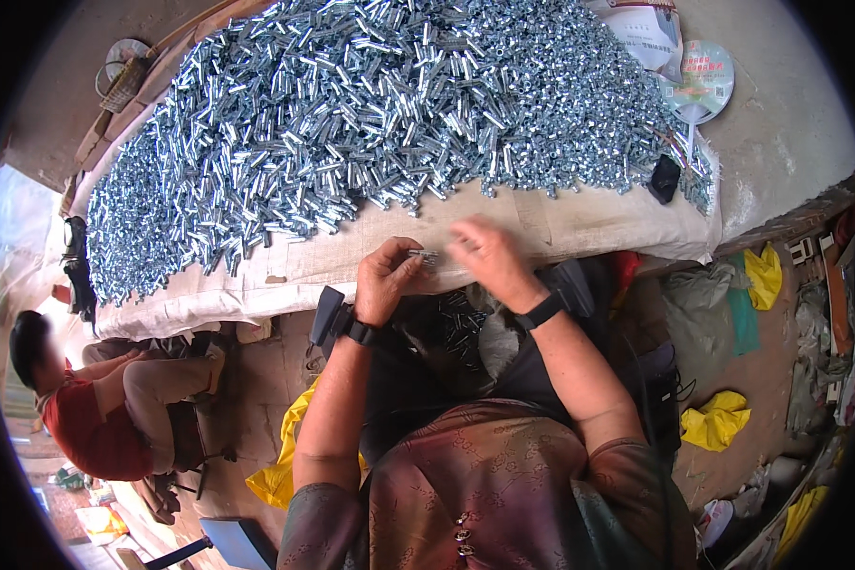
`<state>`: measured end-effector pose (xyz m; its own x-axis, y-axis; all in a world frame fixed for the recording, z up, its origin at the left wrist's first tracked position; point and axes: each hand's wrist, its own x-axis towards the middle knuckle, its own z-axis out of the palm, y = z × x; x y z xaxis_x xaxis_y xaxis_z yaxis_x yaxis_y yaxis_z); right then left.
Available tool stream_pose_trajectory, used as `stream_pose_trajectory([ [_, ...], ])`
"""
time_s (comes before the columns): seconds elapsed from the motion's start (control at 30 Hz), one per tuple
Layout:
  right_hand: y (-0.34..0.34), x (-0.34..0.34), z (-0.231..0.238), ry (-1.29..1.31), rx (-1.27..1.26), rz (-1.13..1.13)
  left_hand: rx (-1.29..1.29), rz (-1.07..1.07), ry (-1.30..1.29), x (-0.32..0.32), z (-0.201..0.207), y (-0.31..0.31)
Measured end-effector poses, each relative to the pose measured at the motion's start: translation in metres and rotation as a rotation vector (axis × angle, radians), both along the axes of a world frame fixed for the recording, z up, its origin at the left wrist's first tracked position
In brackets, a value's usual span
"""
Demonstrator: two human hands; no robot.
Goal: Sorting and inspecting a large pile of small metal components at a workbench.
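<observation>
My left hand (386, 277) is closed in a pinch around a small silvery metal sleeve (427, 256), just off the near edge of the cloth-covered table. Beside it on the right is my right hand (492, 260), its fingers smeared by motion, so what they hold, if anything, does not show. Beyond both hands spreads a large heap of shiny metal sleeves (342, 123). Shorter nut-like metal pieces (579, 114) make up its right side, and more small pieces (128, 228) lie at the far left.
Pale cloth (503, 211) covers the tabletop. A small black object (665, 179) and a round fan (703, 84) lie at the right. Dark metal pieces (461, 328) sit below, between my knees. A person in red (95, 427) sits at the left; yellow bags (715, 421) lie on the floor.
</observation>
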<state>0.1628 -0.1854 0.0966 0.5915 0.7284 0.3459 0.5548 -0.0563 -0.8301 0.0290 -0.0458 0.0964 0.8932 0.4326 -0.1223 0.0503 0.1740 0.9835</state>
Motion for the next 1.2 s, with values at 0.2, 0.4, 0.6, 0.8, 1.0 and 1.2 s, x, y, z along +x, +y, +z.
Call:
stream_pose_trajectory([
  [0.2,-0.003,0.054,0.009,-0.624,-0.241,-0.346,-0.017,0.063,-0.021,0.005,-0.004,0.003],
  [0.4,0.004,0.06,0.003,-0.63,-0.326,-0.319,-0.078,0.147,-0.005,0.001,0.004,0.002],
  [0.6,0.001,0.042,-0.004,-0.493,-0.157,-0.324,-0.152,0.145,0.001,-0.001,0.009,-0.001],
  [0.8,-0.007,0.033,-0.003,-0.52,-0.168,-0.345,-0.155,0.163,-0.02,-0.003,0.01,-0.004],
  [1.0,-0.005,-0.011,0.009,0.718,0.175,0.051,-0.189,0.148,-0.039,-0.004,0.011,-0.008],
  [1.2,-0.002,-0.026,0.008,0.87,0.315,0.118,-0.235,0.133,-0.082,-0.005,0.013,-0.011],
])
